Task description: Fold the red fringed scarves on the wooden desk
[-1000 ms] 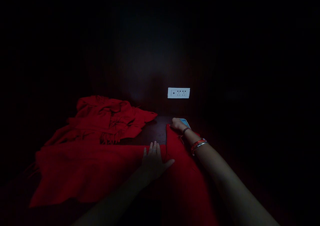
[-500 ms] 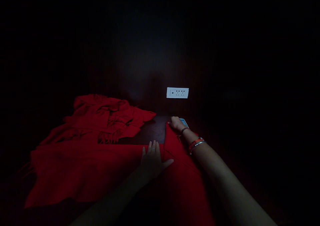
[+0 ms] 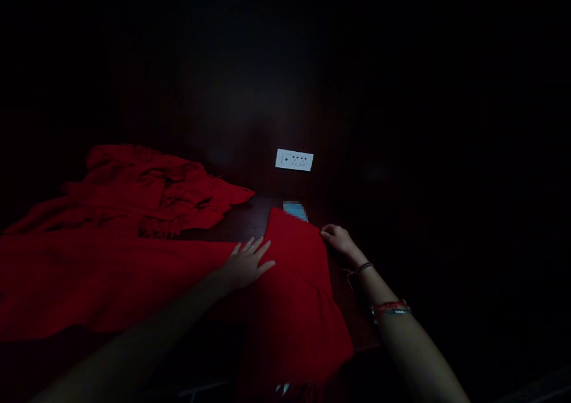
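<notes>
A long red cloth that looks like a scarf [image 3: 294, 296] lies across the dark tabletop, folded so that one end turns toward the front edge and hangs there with fringe. My left hand [image 3: 243, 266] rests flat on it at the fold, fingers spread. At the far right corner of the folded part, my right hand [image 3: 338, 238] pinches the cloth's edge between thumb and fingers. Just beyond this corner lies a flat bluish object [image 3: 294, 211], partly covered by the cloth; its detail is blurred out.
Another heap of crumpled red fringed cloth [image 3: 129, 183] lies at the back left; whether it joins the scarf I cannot tell. A white wall socket [image 3: 294, 159] sits on the dark wall behind the tabletop [image 3: 245, 219]. The surroundings are very dark.
My right hand has moved from the back corner of the cloth to its right corner, uncovering more of the bluish object. My left hand stays spread on the fold. The view has shifted right.
</notes>
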